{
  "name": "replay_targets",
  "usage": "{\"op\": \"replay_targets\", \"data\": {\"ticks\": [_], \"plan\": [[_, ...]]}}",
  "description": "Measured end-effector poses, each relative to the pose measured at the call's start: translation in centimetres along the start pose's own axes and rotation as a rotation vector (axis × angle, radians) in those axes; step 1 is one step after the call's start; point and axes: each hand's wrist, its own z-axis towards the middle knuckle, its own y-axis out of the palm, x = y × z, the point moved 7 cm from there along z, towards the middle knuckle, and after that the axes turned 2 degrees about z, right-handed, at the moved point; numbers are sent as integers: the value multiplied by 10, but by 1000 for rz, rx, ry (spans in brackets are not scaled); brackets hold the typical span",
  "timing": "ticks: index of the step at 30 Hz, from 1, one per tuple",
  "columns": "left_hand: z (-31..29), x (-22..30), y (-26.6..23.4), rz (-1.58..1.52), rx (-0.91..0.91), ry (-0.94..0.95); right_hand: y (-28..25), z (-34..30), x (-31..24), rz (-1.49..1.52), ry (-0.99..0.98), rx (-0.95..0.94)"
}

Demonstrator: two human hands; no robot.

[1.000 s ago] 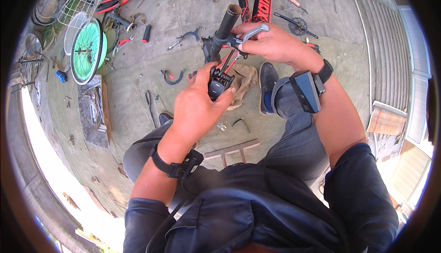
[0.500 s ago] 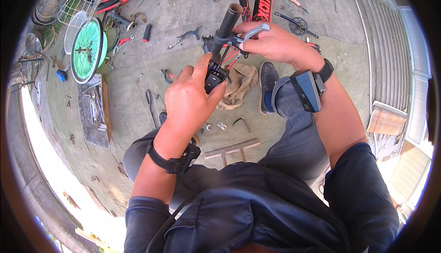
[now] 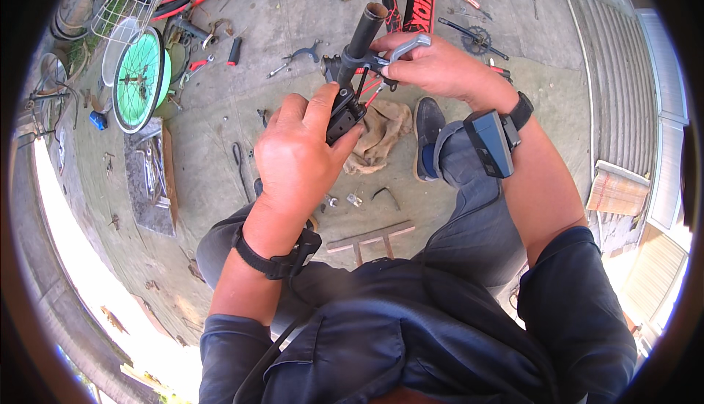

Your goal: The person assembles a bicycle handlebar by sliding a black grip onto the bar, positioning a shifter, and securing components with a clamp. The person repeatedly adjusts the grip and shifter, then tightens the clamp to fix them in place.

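Observation:
A black handlebar tube (image 3: 364,34) with an open, rusty end stands tilted in front of me. Clamped around it is a brake lever (image 3: 408,48) with a silver blade. My right hand (image 3: 444,67) pinches the lever's black body between thumb and fingers. Lower down, my left hand (image 3: 297,133) grips a black folding multi-tool (image 3: 345,114). A thin dark rod rises from the tool toward the lever clamp. I cannot make out whether its tip sits in the bolt. Red cables or rods show behind the tool.
A red-and-black bicycle frame (image 3: 418,1) lies beyond the handlebar. A brown cloth (image 3: 381,136) is on the ground near my shoe. To the left are a green-disc wheel (image 3: 139,80), a tool tray (image 3: 150,177) and a wire basket (image 3: 136,1). A crankset (image 3: 478,39) lies at right.
My left hand has turned the multi-tool, so its flat side now faces up where folded pieces showed before. The right hand and brake lever have barely moved.

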Motion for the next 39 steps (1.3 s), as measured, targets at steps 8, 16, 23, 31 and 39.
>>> {"op": "replay_targets", "data": {"ticks": [8, 16, 23, 31, 39], "plan": [[-8, -4, 31, -389, -197, -287, -2, -3, 3, 6, 57, -27], [-39, 43, 77, -2104, -594, -1010, 1, -1, 5, 54, 86, -60], [-37, 22, 65, -1449, -475, -976, -3, -2, 1, -51, 64, -42], [-27, 13, 51, -1288, -547, -838, -2, -2, 1, -8, 30, -10], [-34, 15, 63, -2120, -663, -1009, -1, 0, 4, -3, 100, -56]]}}
